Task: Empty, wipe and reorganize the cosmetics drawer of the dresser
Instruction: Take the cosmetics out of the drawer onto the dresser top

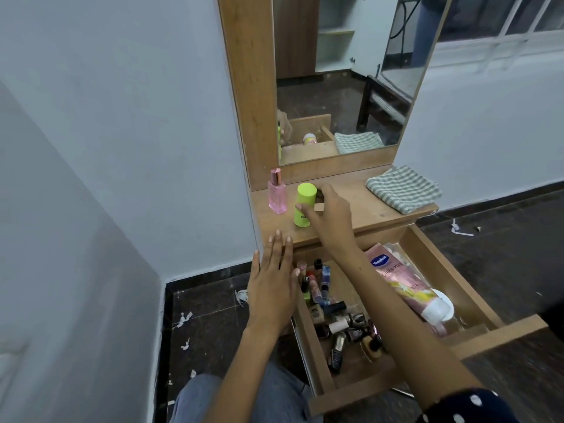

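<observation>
- Head view: right hand [328,216] grips a lime-green bottle [303,204] standing upright on the dresser top [366,209], just beside a pink perfume bottle [277,192].
- Left hand [273,282], fingers straight and empty, rests at the top's front edge.
- Drawer [427,340] pulled out below, holding jumbled small cosmetics [335,315] and a pink Vaseline tube [403,285].
- Striped cloth [403,189] folded at the top's right end.
</observation>
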Tool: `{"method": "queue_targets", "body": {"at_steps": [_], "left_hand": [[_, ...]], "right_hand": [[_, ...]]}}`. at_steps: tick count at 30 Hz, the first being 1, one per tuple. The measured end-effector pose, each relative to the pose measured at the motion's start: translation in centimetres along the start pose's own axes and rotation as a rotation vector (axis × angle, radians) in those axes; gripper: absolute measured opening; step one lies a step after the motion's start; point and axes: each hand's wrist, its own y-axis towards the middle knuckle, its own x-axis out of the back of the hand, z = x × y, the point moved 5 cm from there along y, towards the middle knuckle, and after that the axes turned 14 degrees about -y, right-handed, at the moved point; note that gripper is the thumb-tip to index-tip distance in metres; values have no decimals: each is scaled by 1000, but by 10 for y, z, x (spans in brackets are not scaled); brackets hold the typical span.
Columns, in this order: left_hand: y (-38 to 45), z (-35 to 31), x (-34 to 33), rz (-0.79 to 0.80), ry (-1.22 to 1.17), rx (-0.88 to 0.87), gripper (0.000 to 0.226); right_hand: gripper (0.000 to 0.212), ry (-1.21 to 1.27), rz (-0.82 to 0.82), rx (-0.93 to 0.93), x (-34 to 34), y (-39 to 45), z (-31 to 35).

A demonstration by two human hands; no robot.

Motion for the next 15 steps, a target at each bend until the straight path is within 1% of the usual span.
{"method": "queue_targets", "body": {"at_steps": [5,8,10,11,13,15], "left_hand": [[0,-1,4,-2,-56,0,60],[0,0,5,5,-79,-7,62],[1,0,5,5,-83,-6,61],[1,0,5,7,-85,-7,60],[1,1,5,4,-90,-12,59],[0,1,6,-5,-97,-21,57]], "right_hand": [[34,-11,12,-19,-17,19,3],[48,-3,27,-18,-12,19,1],[55,-16,1,-7,0,9,-2],[52,-45,-25,13,8,1,-3],[35,-81,-42,69,24,-18,-9],[22,-72,39,123,34,-38,-16]]}}
